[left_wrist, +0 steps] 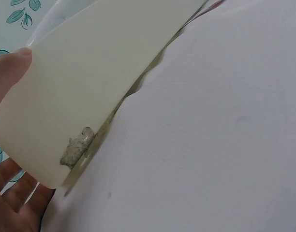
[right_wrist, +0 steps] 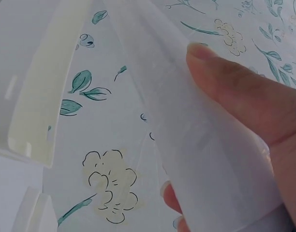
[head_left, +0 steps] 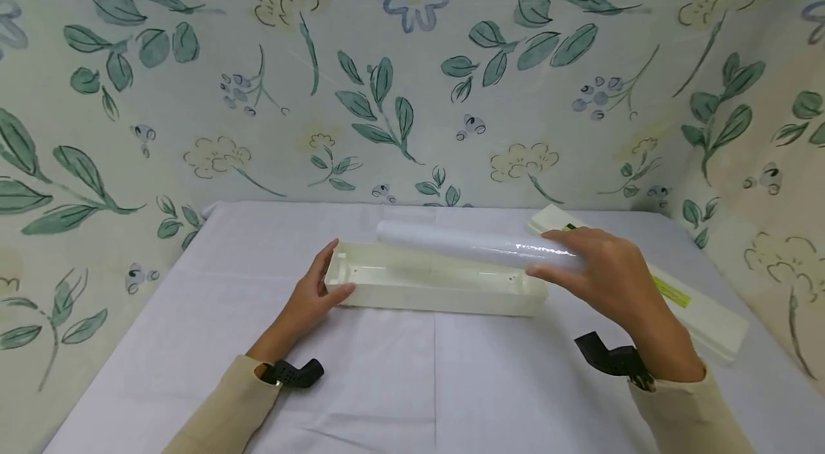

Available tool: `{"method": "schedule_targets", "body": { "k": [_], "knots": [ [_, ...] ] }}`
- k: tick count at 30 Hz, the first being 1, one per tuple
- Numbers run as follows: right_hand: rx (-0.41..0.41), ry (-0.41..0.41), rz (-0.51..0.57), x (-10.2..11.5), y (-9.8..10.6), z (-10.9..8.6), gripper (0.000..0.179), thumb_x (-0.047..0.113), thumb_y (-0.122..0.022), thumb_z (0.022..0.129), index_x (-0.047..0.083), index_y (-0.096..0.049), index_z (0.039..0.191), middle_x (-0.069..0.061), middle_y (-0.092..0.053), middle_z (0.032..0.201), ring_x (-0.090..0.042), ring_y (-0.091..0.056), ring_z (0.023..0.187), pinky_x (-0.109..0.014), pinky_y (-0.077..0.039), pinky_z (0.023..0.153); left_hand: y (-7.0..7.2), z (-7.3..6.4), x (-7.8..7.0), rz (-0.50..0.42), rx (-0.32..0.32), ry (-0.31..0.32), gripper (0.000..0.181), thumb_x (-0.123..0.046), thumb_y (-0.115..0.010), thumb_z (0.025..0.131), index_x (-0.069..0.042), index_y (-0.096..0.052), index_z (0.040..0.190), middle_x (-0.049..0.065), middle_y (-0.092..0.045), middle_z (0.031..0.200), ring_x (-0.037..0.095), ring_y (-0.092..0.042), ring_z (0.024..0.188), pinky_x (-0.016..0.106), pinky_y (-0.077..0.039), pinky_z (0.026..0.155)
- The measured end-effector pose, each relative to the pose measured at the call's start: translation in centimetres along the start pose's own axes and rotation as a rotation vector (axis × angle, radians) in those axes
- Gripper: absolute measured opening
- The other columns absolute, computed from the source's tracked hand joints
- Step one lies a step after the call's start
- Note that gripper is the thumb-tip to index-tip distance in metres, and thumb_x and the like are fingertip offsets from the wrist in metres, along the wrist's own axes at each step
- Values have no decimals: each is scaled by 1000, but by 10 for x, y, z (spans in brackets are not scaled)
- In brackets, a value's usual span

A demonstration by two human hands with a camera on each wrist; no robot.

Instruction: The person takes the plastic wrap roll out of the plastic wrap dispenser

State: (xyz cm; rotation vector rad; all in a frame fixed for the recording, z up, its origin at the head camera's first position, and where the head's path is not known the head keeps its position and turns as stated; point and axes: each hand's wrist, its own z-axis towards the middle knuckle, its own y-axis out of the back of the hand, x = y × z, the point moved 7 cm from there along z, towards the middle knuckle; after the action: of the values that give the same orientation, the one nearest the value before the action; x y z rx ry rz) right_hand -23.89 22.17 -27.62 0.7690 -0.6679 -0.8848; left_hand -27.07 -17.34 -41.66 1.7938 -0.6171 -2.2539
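A right hand point(head_left: 612, 275) is holding a white roll point(head_left: 445, 238) near an open box's point(head_left: 438, 298) far rim.
Its fingers are gripping the roll's right end, the left hand's point(head_left: 311, 302) are gripping the box's left end, and a long pale panel point(head_left: 709, 325) is lying on the counter point(head_left: 380, 382) at right.
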Motion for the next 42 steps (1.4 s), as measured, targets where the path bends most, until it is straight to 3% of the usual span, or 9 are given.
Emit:
{"method": "schedule_targets", "body": {
  "k": [4,11,23,28,31,34,42],
  "knots": [
    [-31,2,4,-5,6,-4,57,37,-89,65,5,-72,109,-16,-70,98,-32,-64,80,-49,-54,62,-3,-4,-7,4,11,8,83,-23,-66,92,-14,-13,156,16,-20,158,35,-26,141,53,-30,109],
    [-75,-2,18,-15,14,-9,57,31,-90,63,4,-71,110,-18,-70,101,-35,-65,83,-55,-54,65,-4,-6,-3,-12,0,14,83,-23,-67,91,-15,-15,155,15,-21,158,35,-26,141,54,-29,109],
    [-135,-19,16,-28,28,-3,59,25,-92,60,5,-72,112,-18,-69,104,-35,-63,83,-56,-52,66,-6,5,-13,-1,12,1,82,-23,-65,92,-17,-14,156,14,-20,158,34,-25,142,53,-29,110],
    [-161,15,-9,-29,30,1,60,24,-92,58,4,-72,111,-19,-70,101,-35,-63,81,-53,-52,64,-5,12,9,-6,5,-9,84,-28,-67,92,-27,-12,155,7,-19,159,32,-28,141,51,-32,108],
    [-161,-5,-23,-31,29,3,60,25,-92,59,3,-72,111,-20,-70,100,-36,-63,80,-53,-51,63,-5,16,24,-11,-4,-10,84,-34,-68,91,-34,-13,154,2,-19,159,28,-28,141,50,-33,108],
    [-141,-53,-24,-33,26,2,59,27,-91,61,3,-71,111,-21,-69,101,-36,-62,80,-54,-50,63,-4,15,24,8,-7,-4,84,-35,-67,91,-33,-13,155,3,-20,159,28,-27,142,50,-32,109],
    [-137,-74,-27,-36,22,3,57,29,-90,64,2,-71,110,-21,-70,99,-36,-61,80,-51,-48,62,-2,14,27,15,-3,13,84,-25,-66,93,-25,-10,156,8,-16,160,32,-22,143,53,-27,111]
  ]
}}
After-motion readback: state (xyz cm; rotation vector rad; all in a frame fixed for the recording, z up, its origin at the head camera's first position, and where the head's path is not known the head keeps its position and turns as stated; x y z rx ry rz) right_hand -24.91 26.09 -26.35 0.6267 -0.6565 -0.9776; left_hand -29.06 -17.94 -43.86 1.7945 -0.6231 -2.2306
